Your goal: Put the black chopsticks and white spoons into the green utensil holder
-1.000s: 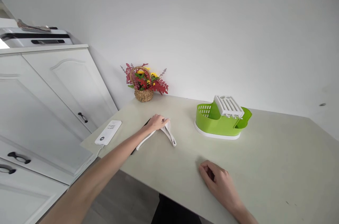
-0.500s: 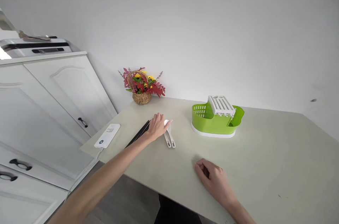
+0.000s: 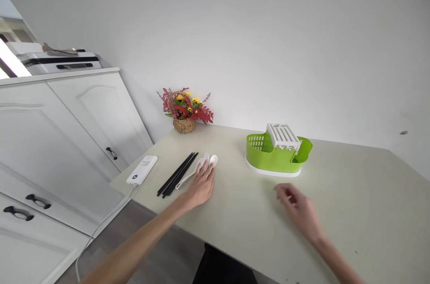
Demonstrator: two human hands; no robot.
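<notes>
My left hand (image 3: pixel 200 186) lies flat on the pale table (image 3: pixel 352 212), fingers spread, covering the handles of several white spoons (image 3: pixel 212 160) whose bowls show just past my fingertips. A bundle of black chopsticks (image 3: pixel 176 174) lies to the left of the spoons, apart from my hand. My right hand (image 3: pixel 298 210) hovers blurred above the table, holding nothing, a short way in front of a green cutlery drainer (image 3: pixel 273 157) with a white slotted insert (image 3: pixel 284 136).
A white power bank (image 3: pixel 142 169) with a cable sits near the table's left corner. A wicker basket of red and yellow flowers (image 3: pixel 184 111) stands by the wall. White cabinets (image 3: pixel 63 140) with black handles are at the left, with an appliance on top.
My left hand slid back toward me along the spoons, uncovering the chopsticks. My right hand lifted off the table and moved right and forward, toward the green drainer.
</notes>
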